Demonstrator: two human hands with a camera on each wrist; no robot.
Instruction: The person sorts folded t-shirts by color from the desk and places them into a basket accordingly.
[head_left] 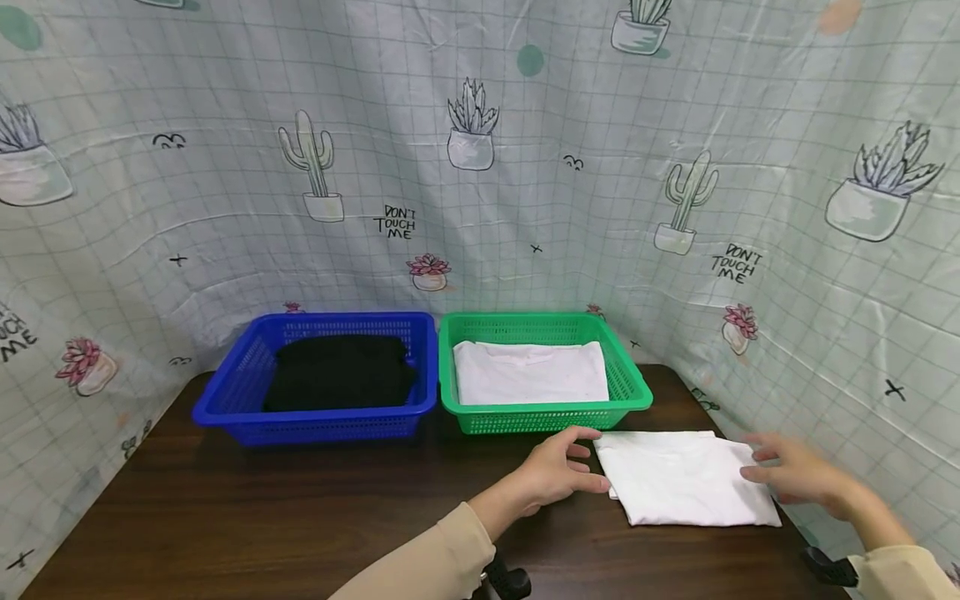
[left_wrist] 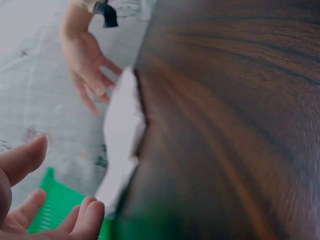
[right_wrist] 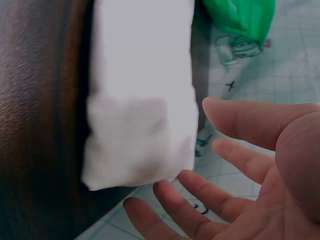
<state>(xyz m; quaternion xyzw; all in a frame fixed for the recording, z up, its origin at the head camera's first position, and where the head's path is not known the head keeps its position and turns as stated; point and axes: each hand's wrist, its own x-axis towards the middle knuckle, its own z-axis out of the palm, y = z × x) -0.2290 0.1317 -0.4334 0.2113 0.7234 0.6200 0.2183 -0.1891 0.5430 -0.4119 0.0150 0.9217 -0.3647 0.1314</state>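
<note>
A folded white cloth garment (head_left: 686, 479) lies flat on the dark wooden table, right of centre. At its left edge is my left hand (head_left: 558, 471), thumb and fingers spread apart with fingertips right at the fabric. My right hand (head_left: 798, 475) hovers by the opposite edge, slightly blurred, its fingers loosely extended. In the right wrist view, the fingers (right_wrist: 215, 200) are parted beside the end of the cloth, with nothing between them. The left wrist view shows the left fingers (left_wrist: 90, 217) apart and holding nothing.
Behind the cloth stands a green basket (head_left: 555, 408) with a folded white garment (head_left: 528, 375) inside. To its left, a blue basket (head_left: 315, 414) holds folded black fabric (head_left: 337, 372). A cactus-print curtain (head_left: 480, 208) hangs along the back and sides of the table (head_left: 225, 517).
</note>
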